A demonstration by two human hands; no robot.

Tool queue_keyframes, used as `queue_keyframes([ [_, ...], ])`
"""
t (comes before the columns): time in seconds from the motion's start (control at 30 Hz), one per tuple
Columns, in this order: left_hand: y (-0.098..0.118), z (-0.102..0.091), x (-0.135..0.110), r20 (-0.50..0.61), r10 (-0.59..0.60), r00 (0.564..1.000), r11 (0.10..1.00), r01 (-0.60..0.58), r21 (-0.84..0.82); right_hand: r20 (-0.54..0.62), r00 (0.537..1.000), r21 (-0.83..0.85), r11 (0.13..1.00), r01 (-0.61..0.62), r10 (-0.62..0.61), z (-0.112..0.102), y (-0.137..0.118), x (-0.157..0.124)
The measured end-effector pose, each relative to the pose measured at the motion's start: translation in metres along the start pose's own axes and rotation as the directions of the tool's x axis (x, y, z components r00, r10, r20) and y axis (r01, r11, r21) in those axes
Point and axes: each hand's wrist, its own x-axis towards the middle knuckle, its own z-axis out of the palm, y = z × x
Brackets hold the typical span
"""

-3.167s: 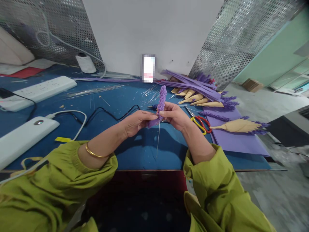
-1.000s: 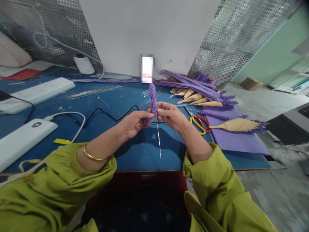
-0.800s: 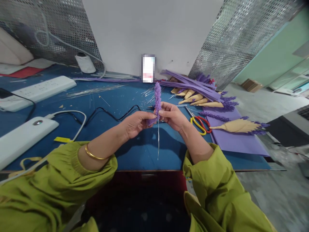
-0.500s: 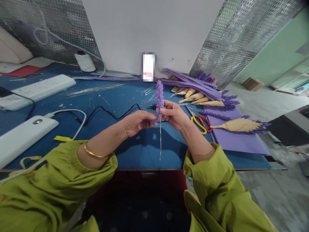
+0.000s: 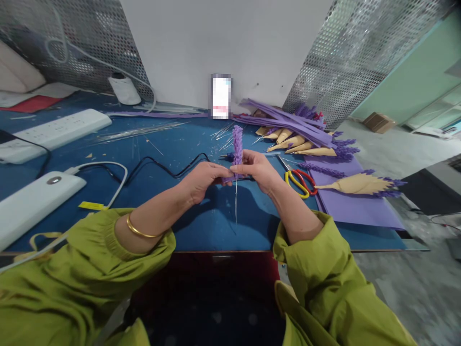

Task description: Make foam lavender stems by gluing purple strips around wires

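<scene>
A purple fringed flower spike (image 5: 237, 144) stands upright on a thin wire stem (image 5: 236, 202) above the blue table (image 5: 201, 216). My left hand (image 5: 201, 180) pinches the loose purple strip at the spike's base. My right hand (image 5: 257, 170) pinches the same base from the right side. Both hands are closed on it, fingertips almost touching. The wire hangs down below my fingers, its tip just over the table.
Red and yellow scissors (image 5: 300, 182) lie right of my right hand. Finished purple flowers in tan cones (image 5: 355, 184) rest on purple sheets (image 5: 351, 206), with more (image 5: 295, 139) behind. White power strips (image 5: 34, 199) (image 5: 54, 132), a black cable (image 5: 169, 170) and loose wires (image 5: 137, 132) lie left.
The spike has tilted a little left and right between my fingers and now stands upright. My hands have stayed together at its base, shifting slightly.
</scene>
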Motion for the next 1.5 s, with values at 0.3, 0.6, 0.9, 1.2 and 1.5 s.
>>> queue_keyframes([
  [0.3,-0.006,0.002,0.001,-0.037,0.020,0.999,0.998,-0.022,-0.054,-0.168,0.985,0.004,1.000,-0.026,0.027,0.006,0.010,0.005],
  [0.6,-0.006,0.005,-0.001,-0.121,0.063,0.991,0.998,-0.059,0.035,-0.202,0.979,0.042,0.999,-0.029,0.037,0.014,0.012,0.004],
  [0.9,-0.004,0.003,0.000,-0.101,0.057,0.993,0.998,-0.054,0.038,-0.237,0.971,0.012,1.000,-0.002,0.005,0.012,0.012,0.004],
  [1.2,0.005,-0.005,0.005,-0.289,0.111,0.951,0.948,-0.188,-0.256,-0.236,0.971,-0.118,0.993,0.017,-0.044,0.014,0.009,0.001],
  [1.5,-0.001,-0.005,0.008,-0.274,0.061,0.960,0.932,-0.153,-0.328,-0.065,0.998,-0.073,0.997,0.002,-0.007,0.024,0.013,-0.003],
])
